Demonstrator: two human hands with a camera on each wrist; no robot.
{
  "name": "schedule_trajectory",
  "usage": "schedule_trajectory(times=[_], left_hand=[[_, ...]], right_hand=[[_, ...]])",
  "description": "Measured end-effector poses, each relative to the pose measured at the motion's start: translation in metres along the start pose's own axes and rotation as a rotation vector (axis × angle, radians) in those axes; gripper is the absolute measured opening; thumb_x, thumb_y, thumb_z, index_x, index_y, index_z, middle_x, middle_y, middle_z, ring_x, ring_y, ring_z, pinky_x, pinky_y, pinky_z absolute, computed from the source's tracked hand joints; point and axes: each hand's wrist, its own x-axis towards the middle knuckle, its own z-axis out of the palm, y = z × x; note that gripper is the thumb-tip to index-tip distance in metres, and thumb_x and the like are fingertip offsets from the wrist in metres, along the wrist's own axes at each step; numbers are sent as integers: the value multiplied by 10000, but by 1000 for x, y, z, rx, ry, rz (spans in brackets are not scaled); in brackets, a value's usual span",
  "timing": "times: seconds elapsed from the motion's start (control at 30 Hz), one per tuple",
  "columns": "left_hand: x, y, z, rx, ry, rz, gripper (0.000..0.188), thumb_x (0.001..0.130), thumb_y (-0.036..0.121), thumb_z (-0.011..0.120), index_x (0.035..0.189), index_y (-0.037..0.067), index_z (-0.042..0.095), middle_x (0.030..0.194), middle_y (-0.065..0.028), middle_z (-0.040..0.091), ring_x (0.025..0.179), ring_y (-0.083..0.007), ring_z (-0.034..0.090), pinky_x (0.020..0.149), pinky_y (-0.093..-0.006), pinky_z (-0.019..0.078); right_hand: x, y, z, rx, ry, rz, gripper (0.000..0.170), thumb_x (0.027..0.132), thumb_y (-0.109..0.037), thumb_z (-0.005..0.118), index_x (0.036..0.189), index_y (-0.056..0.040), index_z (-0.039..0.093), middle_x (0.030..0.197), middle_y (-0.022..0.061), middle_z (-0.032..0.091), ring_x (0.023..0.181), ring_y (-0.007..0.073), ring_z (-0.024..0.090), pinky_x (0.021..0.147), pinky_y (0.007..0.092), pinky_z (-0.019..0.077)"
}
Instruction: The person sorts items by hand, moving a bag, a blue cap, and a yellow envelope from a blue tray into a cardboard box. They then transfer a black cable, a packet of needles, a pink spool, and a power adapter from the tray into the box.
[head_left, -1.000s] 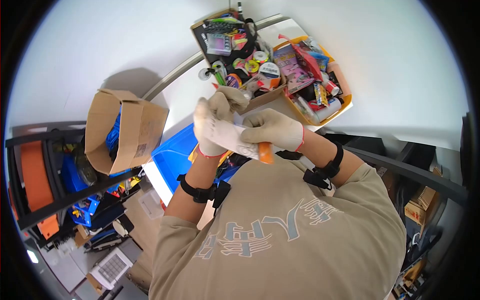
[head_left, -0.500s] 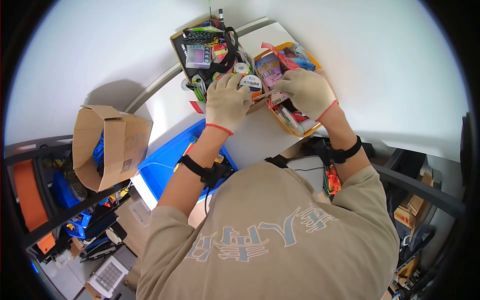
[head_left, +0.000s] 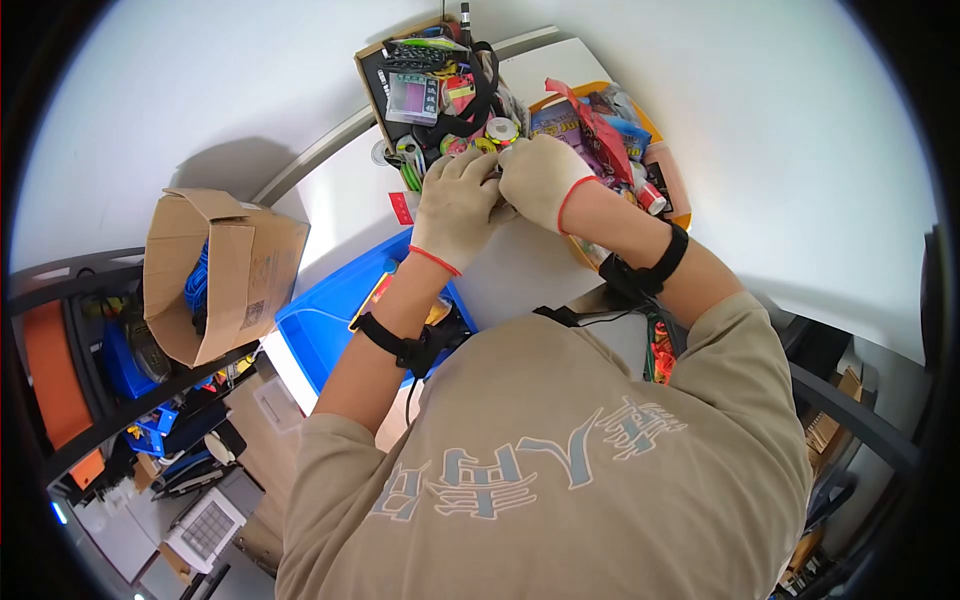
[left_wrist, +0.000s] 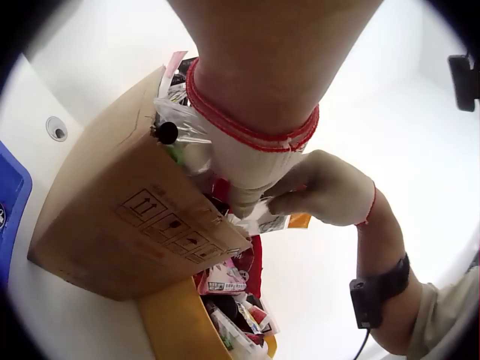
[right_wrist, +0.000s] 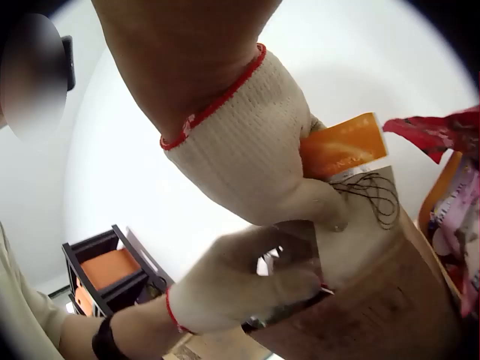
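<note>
Both hands wear off-white knit gloves with red cuffs and meet over the front of a cardboard box [left_wrist: 112,217] packed with fishing tackle. My right hand [right_wrist: 255,142] pinches a flat packet [right_wrist: 367,240] with an orange header and thin dark looped lines inside. Thumb on its face, the right hand keeps it close over the box rim. The left hand [right_wrist: 232,281] has its fingers bent right at the packet's other edge; I cannot tell whether they grip it. In the head view, the left hand [head_left: 455,205] and right hand [head_left: 545,180] mostly hide the packet.
A yellow bin [left_wrist: 172,322] with colourful packages stands beside the tackle box. Nearer lies a blue tray [head_left: 310,340] holding a few items, partly behind the left forearm. An open carton [head_left: 270,260] with blue cord sits at the left. A white wall rises behind.
From in front of the chest, both hands have moved forward to the tackle box with the packet. Over the last half second the right hand has shifted left from the yellow bin, close to the left hand.
</note>
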Motion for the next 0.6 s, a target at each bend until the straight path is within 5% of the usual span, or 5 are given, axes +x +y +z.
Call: schedule_trajectory(times=[0.07, 0.23, 0.37, 0.47, 0.6], left_hand=[[-2, 1, -5, -13, -10, 0, 319, 774, 289, 833, 1026, 107, 759, 1267, -86, 673, 1232, -327, 596, 1031, -488, 452], [-19, -2, -48, -136, 19, -36, 262, 800, 227, 808, 1005, 80, 739, 1267, -88, 676, 1245, -317, 588, 1043, -485, 446], [-76, -25, -94, -111, 371, -185, 158, 825, 72, 753, 970, 44, 698, 1146, -158, 707, 1089, -394, 650, 946, -475, 503], [-152, -51, -108, -37, 443, -406, 118, 896, 44, 693, 1012, 32, 710, 1191, -158, 698, 1116, -349, 650, 996, -425, 498], [-250, -66, -69, 123, -146, -953, 421, 878, 302, 743, 1219, 64, 677, 1260, -179, 673, 1187, -373, 627, 1004, -454, 508]], right_hand=[[2, -1, 6, 47, 37, -10, 160, 872, -139, 638, 887, -56, 775, 1014, 126, 732, 983, 295, 713, 819, 409, 566], [-4, -4, 6, -37, 68, -36, 168, 894, -154, 655, 968, -89, 791, 942, 128, 759, 907, 298, 746, 807, 403, 588], [-19, 3, 11, 273, 104, -4, 208, 879, -163, 663, 1042, -109, 780, 967, 137, 737, 958, 348, 708, 826, 431, 574], [-55, 2, -17, 473, 439, 42, 296, 877, -224, 722, 1141, -90, 734, 1031, 119, 700, 996, 337, 656, 869, 425, 535], [-86, -19, -31, 591, 545, 83, 284, 873, -190, 756, 1130, -74, 725, 1012, 110, 695, 973, 326, 643, 861, 424, 523]])
